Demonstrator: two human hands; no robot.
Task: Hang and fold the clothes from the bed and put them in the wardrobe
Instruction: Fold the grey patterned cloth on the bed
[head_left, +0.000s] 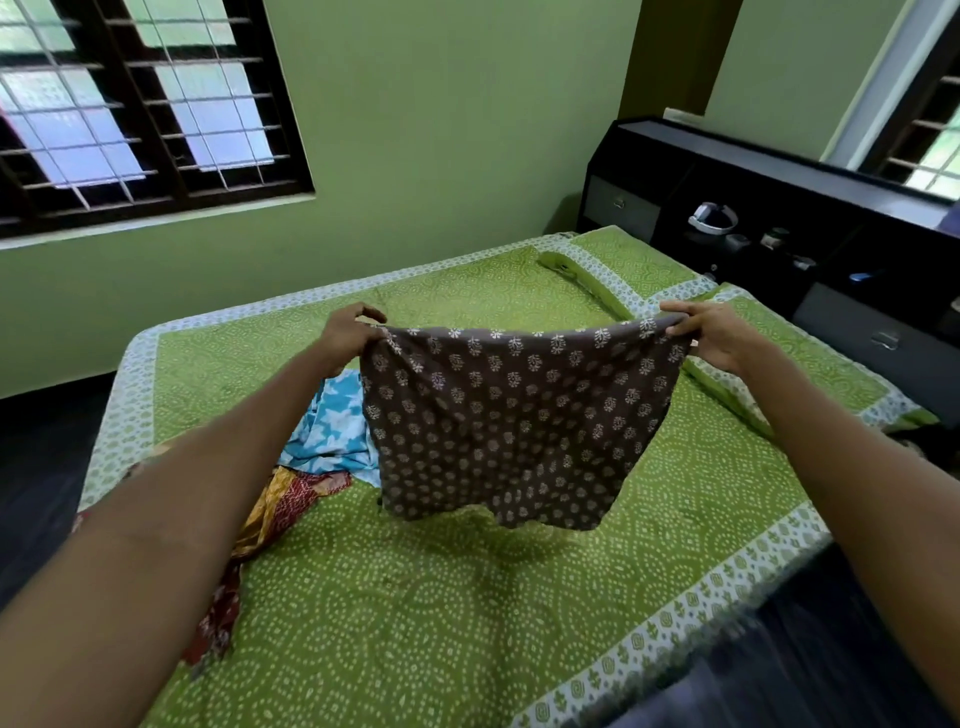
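I hold a grey-brown garment with a white flower print stretched out in the air above the bed. My left hand pinches its top left corner and my right hand pinches its top right corner. The cloth hangs down, its lower edge just over the green bedspread. Behind it on the bed lie a light blue cloth with white stars and a red and yellow patterned cloth, partly hidden by my left arm.
Two green pillows lie at the head of the bed. A dark headboard unit with drawers and small items stands at the right. A barred window is in the green wall. Dark floor shows left and lower right.
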